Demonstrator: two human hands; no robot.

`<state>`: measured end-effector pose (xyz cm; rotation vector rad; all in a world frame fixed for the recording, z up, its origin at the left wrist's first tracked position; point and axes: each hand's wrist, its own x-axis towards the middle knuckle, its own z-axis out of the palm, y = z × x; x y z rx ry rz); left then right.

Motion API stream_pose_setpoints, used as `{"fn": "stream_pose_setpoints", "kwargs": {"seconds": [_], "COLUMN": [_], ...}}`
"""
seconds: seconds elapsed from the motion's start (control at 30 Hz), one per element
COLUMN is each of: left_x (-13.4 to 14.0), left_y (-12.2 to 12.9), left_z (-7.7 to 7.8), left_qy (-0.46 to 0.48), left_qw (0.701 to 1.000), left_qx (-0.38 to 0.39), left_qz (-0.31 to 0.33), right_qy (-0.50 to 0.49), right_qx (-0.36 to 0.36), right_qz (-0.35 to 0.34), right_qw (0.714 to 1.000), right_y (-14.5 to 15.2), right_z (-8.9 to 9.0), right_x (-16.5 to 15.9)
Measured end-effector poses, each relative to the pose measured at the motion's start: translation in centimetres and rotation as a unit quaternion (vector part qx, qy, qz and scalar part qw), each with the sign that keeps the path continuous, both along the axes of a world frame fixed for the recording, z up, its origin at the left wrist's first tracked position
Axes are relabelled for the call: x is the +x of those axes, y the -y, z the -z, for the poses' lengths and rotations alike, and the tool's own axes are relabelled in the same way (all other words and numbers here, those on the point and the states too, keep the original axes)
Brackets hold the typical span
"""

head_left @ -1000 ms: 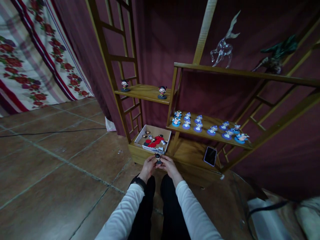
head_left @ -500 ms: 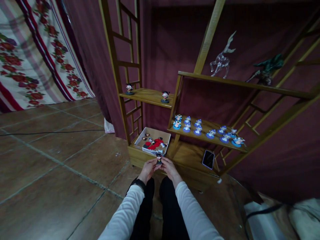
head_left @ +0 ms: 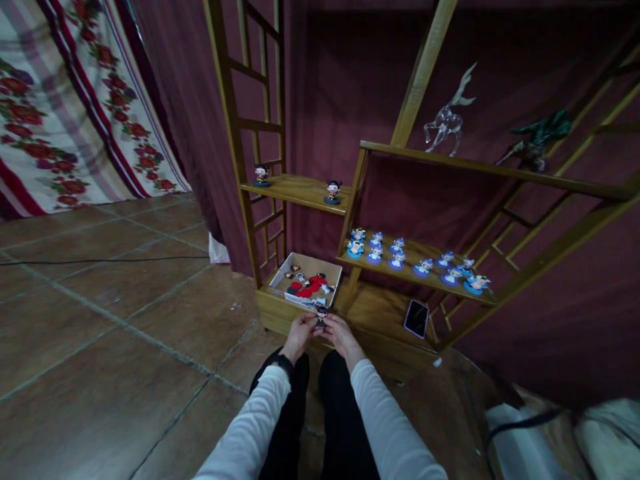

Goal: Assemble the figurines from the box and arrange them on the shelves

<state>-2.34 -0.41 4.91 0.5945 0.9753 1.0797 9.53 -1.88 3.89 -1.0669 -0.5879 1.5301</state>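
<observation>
A small black-haired doll figurine [head_left: 321,315] stands upright between my fingertips, just in front of the box. My left hand [head_left: 301,333] grips its base from the left, and my right hand [head_left: 341,335] closes on it from the other side. Behind it, a shallow cardboard box [head_left: 279,294] holds red pieces and several small figurine parts. Two similar dolls stand on the upper left shelf: one doll [head_left: 261,175] at its left end, another doll [head_left: 333,192] near its right end.
Several blue and purple figurines [head_left: 397,259] stand on the middle shelf [head_left: 415,257]. A phone or tablet [head_left: 417,319] lies on the lower board. Higher up are a clear deer ornament [head_left: 445,125] and a dark green statue [head_left: 540,140]. A cable [head_left: 100,262] crosses the floor at left.
The doll between my hands has risen very slightly and shifted a little right. Both hands keep hold of it. The view has shifted slightly.
</observation>
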Motion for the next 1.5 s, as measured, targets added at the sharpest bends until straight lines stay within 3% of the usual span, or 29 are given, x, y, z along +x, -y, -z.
{"fn": "stream_pose_setpoints", "kwargs": {"seconds": [0.4,0.8,0.97,1.2,1.5], "left_x": [0.0,-0.3,-0.2,-0.5,-0.9], "left_y": [-0.7,-0.3,0.0,0.5,0.7], "left_z": [1.4,1.5,1.5,0.8,0.1], "left_qy": [-0.003,0.017,0.016,-0.008,-0.003], "left_qw": [1.0,0.999,0.999,0.989,0.997], "left_qx": [0.011,0.017,0.039,0.129,0.075], "left_qz": [-0.012,-0.026,0.004,0.07,0.031], "right_qy": [-0.005,0.004,0.012,0.006,0.009], "right_qx": [-0.005,-0.009,0.039,0.095,0.08], "right_qz": [-0.003,-0.007,0.0,0.011,-0.01], "right_qw": [1.0,1.0,0.999,0.995,0.997], "right_y": [-0.7,-1.4,-0.9,0.3,0.5], "right_z": [1.4,2.3,2.1,1.1,0.4], "right_x": [-0.3,-0.5,-0.8,-0.8,-1.1]}}
